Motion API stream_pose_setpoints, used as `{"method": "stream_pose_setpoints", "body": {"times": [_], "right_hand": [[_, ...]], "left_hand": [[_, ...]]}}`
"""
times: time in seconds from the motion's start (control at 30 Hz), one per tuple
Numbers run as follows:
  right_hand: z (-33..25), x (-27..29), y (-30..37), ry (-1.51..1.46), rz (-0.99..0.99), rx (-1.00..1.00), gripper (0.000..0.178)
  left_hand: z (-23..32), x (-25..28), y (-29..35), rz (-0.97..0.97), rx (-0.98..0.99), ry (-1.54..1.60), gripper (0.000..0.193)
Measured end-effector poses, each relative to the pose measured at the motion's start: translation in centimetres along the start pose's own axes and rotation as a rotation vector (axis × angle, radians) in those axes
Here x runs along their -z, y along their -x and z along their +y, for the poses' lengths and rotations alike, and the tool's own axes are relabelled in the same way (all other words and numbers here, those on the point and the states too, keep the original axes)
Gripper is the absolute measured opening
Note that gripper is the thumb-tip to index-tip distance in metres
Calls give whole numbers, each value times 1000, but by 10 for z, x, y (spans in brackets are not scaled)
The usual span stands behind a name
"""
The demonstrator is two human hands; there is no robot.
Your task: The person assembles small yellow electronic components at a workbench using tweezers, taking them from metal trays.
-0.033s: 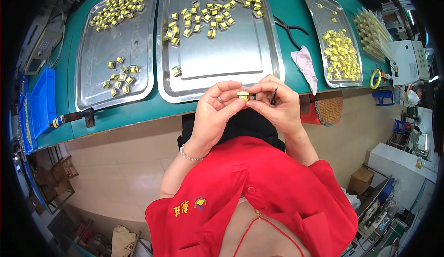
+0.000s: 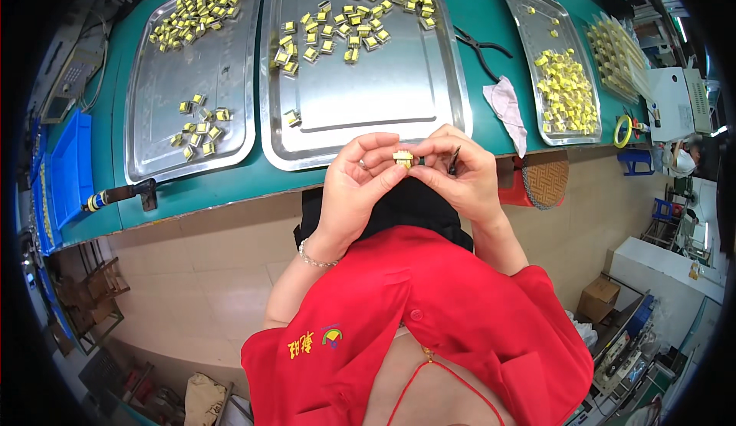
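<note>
Both hands meet just past the near edge of the middle tray. Between the fingertips of my left hand is a small yellow-wrapped transformer. My right hand pinches the same piece from the other side with thumb and forefinger. A thin dark pointed object also sticks out from my right hand; its kind is unclear. Part of the transformer is hidden by my fingers. Just beyond them lies the middle metal tray, with a lone transformer near its left side and many more toward its far end.
A left tray holds two groups of transformers. The right tray has a heap of yellow pieces. Pliers and a pink cloth lie between trays. A dark-handled tool and blue bin sit at left.
The transformer has turned very slightly between my fingertips. Both hands stay in almost the same place, and the trays are unchanged.
</note>
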State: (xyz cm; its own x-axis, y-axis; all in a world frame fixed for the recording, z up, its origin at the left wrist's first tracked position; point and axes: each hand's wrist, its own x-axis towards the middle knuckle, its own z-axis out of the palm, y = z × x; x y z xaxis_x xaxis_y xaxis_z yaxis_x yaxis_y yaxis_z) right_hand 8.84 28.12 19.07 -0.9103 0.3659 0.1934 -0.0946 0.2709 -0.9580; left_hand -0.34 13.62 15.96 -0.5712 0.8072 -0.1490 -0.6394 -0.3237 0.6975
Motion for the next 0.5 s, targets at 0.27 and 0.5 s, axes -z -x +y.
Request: {"method": "stream_pose_setpoints", "body": {"times": [0.27, 0.5], "right_hand": [[9, 5, -4, -61, -24, 16, 20], [14, 30, -42, 259, 74, -71, 19]], "left_hand": [[3, 0, -4, -62, -168, -203, 39], [8, 3, -3, 16, -163, -270, 38]]}}
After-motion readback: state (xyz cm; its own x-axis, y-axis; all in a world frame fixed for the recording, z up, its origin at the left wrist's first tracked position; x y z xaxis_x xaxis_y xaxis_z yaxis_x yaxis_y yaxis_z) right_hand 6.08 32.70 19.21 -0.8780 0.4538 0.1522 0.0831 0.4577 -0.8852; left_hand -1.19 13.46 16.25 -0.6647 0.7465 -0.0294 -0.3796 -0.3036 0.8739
